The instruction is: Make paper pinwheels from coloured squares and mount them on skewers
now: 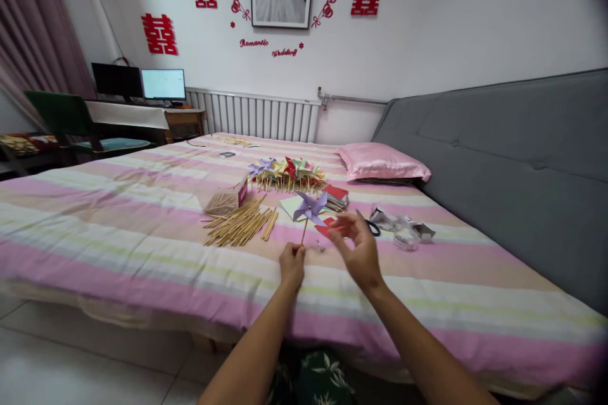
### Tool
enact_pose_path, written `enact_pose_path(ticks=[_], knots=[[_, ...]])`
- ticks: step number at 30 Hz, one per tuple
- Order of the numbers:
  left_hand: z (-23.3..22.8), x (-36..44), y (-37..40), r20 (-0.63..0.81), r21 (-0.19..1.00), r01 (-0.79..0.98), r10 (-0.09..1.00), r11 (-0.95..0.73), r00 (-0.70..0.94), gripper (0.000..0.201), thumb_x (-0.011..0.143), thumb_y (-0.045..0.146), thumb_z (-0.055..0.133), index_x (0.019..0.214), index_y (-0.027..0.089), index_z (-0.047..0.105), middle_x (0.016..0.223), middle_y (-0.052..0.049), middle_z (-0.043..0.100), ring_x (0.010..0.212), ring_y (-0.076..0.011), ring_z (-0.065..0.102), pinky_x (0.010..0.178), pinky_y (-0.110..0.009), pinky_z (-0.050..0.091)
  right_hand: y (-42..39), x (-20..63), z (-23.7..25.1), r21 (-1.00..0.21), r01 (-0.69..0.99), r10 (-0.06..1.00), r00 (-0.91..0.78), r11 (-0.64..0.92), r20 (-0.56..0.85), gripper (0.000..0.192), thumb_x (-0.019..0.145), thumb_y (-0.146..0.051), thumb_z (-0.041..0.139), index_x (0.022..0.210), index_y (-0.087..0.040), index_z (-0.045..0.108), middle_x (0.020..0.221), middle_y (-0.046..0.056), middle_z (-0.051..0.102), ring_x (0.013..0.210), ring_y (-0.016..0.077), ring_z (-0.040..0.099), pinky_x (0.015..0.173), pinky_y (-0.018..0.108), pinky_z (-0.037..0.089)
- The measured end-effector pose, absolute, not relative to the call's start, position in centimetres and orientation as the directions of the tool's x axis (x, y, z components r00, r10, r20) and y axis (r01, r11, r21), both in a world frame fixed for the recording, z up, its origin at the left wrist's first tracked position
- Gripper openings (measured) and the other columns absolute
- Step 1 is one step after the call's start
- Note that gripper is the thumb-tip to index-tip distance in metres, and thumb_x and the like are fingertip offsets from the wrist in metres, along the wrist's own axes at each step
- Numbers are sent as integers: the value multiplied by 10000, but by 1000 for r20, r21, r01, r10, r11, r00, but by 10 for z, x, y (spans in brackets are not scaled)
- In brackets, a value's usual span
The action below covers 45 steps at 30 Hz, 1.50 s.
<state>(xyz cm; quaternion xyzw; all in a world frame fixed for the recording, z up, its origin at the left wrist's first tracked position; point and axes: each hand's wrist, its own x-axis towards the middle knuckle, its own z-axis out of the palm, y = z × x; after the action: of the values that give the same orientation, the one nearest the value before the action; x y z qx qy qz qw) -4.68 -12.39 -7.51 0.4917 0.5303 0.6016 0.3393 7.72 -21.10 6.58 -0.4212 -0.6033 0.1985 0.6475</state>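
Between the fingers of my left hand [292, 264] is the wooden stick of a purple paper pinwheel [310, 207], which stands nearly upright above the bed. Just right of it, my right hand [360, 251] is raised with curved fingers apart, and I see nothing in it. Red paper [323, 228] lies behind the fingertips, with a few tiny pins [320, 247] on the sheet near the stick. A pale green sheet [289, 205] is partly hidden by the pinwheel. Scissors with dark handles [373, 227] lie beyond my right hand, partly covered by it.
Loose wooden sticks [237, 226] lie at left beside a clear box of sticks [222, 201]. Finished pinwheels [289, 172] are lined up behind, near a stack of coloured paper [336, 197]. A clear round container [406, 238] sits at right. A pink pillow [382, 162] rests by the grey headboard [498, 139].
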Motion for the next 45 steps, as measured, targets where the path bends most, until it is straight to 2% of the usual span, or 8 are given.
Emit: enact_pose_path(ticks=[2, 4, 14, 25, 30, 35, 40, 45], knots=[[-77, -48, -122, 250, 967, 116, 932, -227, -262, 119, 697, 285, 592, 649, 180, 563, 658, -27, 627, 659, -170, 576, 651, -283, 436, -183, 99, 57, -837, 249, 702, 458, 487, 545, 322, 744, -424, 608, 931, -179, 515, 843, 37, 582, 655, 134, 558, 583, 267, 463], [-78, -49, -120, 266, 963, 117, 932, -244, -245, 122, 702, 295, 585, 664, 181, 563, 685, -34, 636, 676, -176, 583, 661, -288, 439, -158, 116, 49, -875, 239, 679, 557, 422, 479, 349, 724, -455, 605, 907, -171, 518, 815, 29, 580, 614, 122, 544, 543, 249, 445], [-63, -44, -107, 282, 959, 106, 932, -264, -228, 154, 718, 326, 567, 673, 180, 557, 651, -28, 617, 622, -166, 571, 584, -266, 436, -73, 135, 32, -930, 188, 704, 611, 317, 363, 361, 664, -455, 592, 855, -154, 534, 727, 32, 602, 495, 118, 517, 467, 245, 434], [-21, -43, 26, 383, 908, 298, 870, -294, -309, 174, 706, 332, 573, 672, 166, 610, 667, -41, 645, 666, -179, 592, 619, -270, 430, -2, 131, -6, -930, 129, 720, 600, 344, 349, 350, 682, -449, 572, 868, -154, 550, 794, 63, 623, 602, 153, 579, 515, 249, 451], [-4, -66, 101, 376, 875, 454, 827, -169, -418, 141, 679, 307, 625, 654, 170, 647, 645, -41, 654, 658, -192, 601, 618, -279, 416, -1, 150, -53, -933, 197, 647, 676, 302, 353, 336, 708, -461, 563, 850, -156, 552, 770, 60, 618, 600, 152, 554, 575, 267, 439], [3, -83, 159, 261, 861, 507, 828, 32, -497, 130, 711, 279, 659, 739, 152, 658, 692, -43, 651, 689, -186, 604, 654, -301, 448, 4, 162, -65, -939, 233, 661, 668, 252, 342, 343, 731, -467, 550, 886, -161, 548, 821, 76, 625, 575, 142, 548, 549, 257, 423], [-4, -94, 191, 130, 853, 483, 816, 197, -563, 273, 850, 324, 536, 1058, 149, 567, 1052, -69, 590, 910, -182, 583, 778, -377, 493, 5, 161, -61, -942, 224, 665, 667, 250, 335, 365, 728, -487, 557, 886, -158, 554, 817, 82, 625, 555, 137, 536, 517, 247, 416], [-18, -97, 204, 99, 844, 482, 813, 236, -573, 328, 851, 324, 533, 1130, 152, 535, 1125, -81, 558, 960, -210, 569, 797, -401, 492, 4, 160, -60, -957, 199, 706, 646, 209, 289, 358, 735, -486, 553, 893, -166, 546, 826, 65, 616, 505, 118, 515, 486, 240, 416]])
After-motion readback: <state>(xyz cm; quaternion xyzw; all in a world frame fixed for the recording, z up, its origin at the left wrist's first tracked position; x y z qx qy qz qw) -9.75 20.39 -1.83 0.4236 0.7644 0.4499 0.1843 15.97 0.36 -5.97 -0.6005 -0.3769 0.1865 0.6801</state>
